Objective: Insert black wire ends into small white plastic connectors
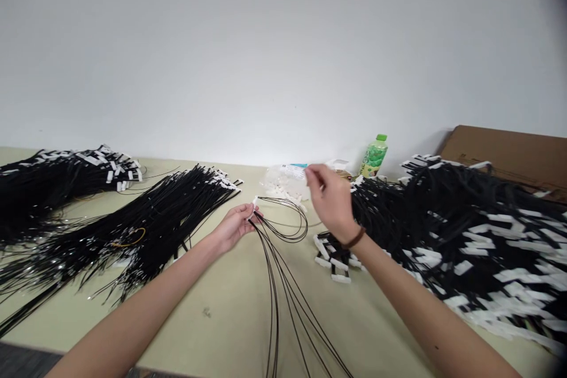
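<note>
My left hand [235, 225] pinches a white connector [254, 203] at the middle of the table. Thin black wires [283, 271] run from it; some loop out to the right and back, others trail down toward the table's front edge. To the right, my right hand [331, 198] is raised with thumb and fingertips pressed together; what they hold, if anything, is too small to see. Behind it lies a clear plastic bag [283, 180] with small white parts at its mouth. Below the right wrist is a small group of white connectors [339, 264] on black wires.
Two heaps of black wires lie at left, the nearer bundle [168, 218] beside my left arm. A large pile of wires with white connectors [478, 242] covers the right side. Behind stand a green-capped bottle [374, 156] and a cardboard box [509, 156] against the wall.
</note>
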Demonstrator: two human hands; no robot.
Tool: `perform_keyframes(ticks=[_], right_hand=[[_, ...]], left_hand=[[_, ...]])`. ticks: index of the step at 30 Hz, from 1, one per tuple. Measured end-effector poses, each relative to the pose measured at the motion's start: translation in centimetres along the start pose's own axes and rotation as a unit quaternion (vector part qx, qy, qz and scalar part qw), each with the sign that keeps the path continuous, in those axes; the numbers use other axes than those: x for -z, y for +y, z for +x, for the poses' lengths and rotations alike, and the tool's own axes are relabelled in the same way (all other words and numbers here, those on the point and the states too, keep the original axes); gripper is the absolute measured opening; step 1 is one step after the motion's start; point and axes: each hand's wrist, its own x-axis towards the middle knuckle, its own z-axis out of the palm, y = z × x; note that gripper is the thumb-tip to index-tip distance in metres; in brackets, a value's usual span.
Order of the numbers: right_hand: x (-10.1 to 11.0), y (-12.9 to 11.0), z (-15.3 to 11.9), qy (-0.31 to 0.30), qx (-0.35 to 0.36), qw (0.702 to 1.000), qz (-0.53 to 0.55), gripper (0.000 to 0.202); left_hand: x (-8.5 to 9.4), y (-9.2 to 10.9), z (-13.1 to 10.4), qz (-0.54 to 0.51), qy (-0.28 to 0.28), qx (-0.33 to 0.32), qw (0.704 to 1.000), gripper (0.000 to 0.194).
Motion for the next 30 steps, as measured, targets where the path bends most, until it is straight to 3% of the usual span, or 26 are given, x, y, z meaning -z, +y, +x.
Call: perform_keyframes(ticks=[3, 6, 8, 11, 14, 16, 18, 20, 22, 23, 24, 26, 30], right_hand=[[1.8, 0.7, 1.5, 0.099, -0.028, 0.995, 0.018, 0.023], [2.8, 0.7, 2.4, 0.086, -0.111, 0.971, 0.192, 0.022], [3.5, -0.1, 2.7, 0.01, -0.183, 0.915, 0.36, 0.019], [4.4, -2.0, 2.8, -0.146, -0.235, 0.801, 0.531, 0.015], [4.5, -2.9, 2.4, -0.274, -0.211, 0.713, 0.61, 0.022], [3.6, -2.6, 1.8, -0.353, -0.188, 0.689, 0.604, 0.026], [2.1, -1.6, 1.0, -0.405, -0.187, 0.721, 0.53, 0.023], [0.2, -0.5, 0.1, -0.398, -0.182, 0.816, 0.378, 0.02], [-1.6, 0.2, -1.0, -0.382, -0.088, 0.894, 0.215, 0.017], [-2.4, 0.4, -1.6, -0.379, -0.027, 0.914, 0.145, 0.016], [-3.0, 0.5, -2.1, -0.377, 0.03, 0.921, 0.092, 0.016], [-3.8, 0.4, -3.0, -0.377, 0.079, 0.921, 0.055, 0.016], [-4.2, 0.0, -3.9, -0.378, 0.106, 0.919, 0.05, 0.014]], left_hand=[[0.2, 0.0, 0.2, 0.002, 0.017, -0.004, 1.0, 0.011], [0.4, -0.1, 0.3, 0.001, 0.032, -0.009, 0.999, 0.01], [0.5, -0.1, 0.3, 0.001, 0.04, -0.013, 0.999, 0.009], [0.6, -0.1, 0.4, -0.002, 0.048, -0.023, 0.999, 0.011], [0.6, 0.1, 0.3, -0.013, 0.056, -0.036, 0.998, 0.01], [0.5, 0.2, 0.3, -0.022, 0.058, -0.044, 0.997, 0.009], [0.4, 0.3, 0.2, -0.028, 0.057, -0.048, 0.997, 0.008], [0.4, 0.3, 0.2, -0.034, 0.056, -0.049, 0.997, 0.007], [0.4, 0.3, 0.2, -0.038, 0.051, -0.05, 0.997, 0.007], [0.4, 0.3, 0.2, -0.04, 0.048, -0.051, 0.997, 0.006], [0.4, 0.3, 0.2, -0.042, 0.044, -0.052, 0.997, 0.006], [0.4, 0.3, 0.2, -0.045, 0.037, -0.053, 0.997, 0.005], [0.3, 0.2, 0.2, -0.047, 0.031, -0.051, 0.997, 0.007]])
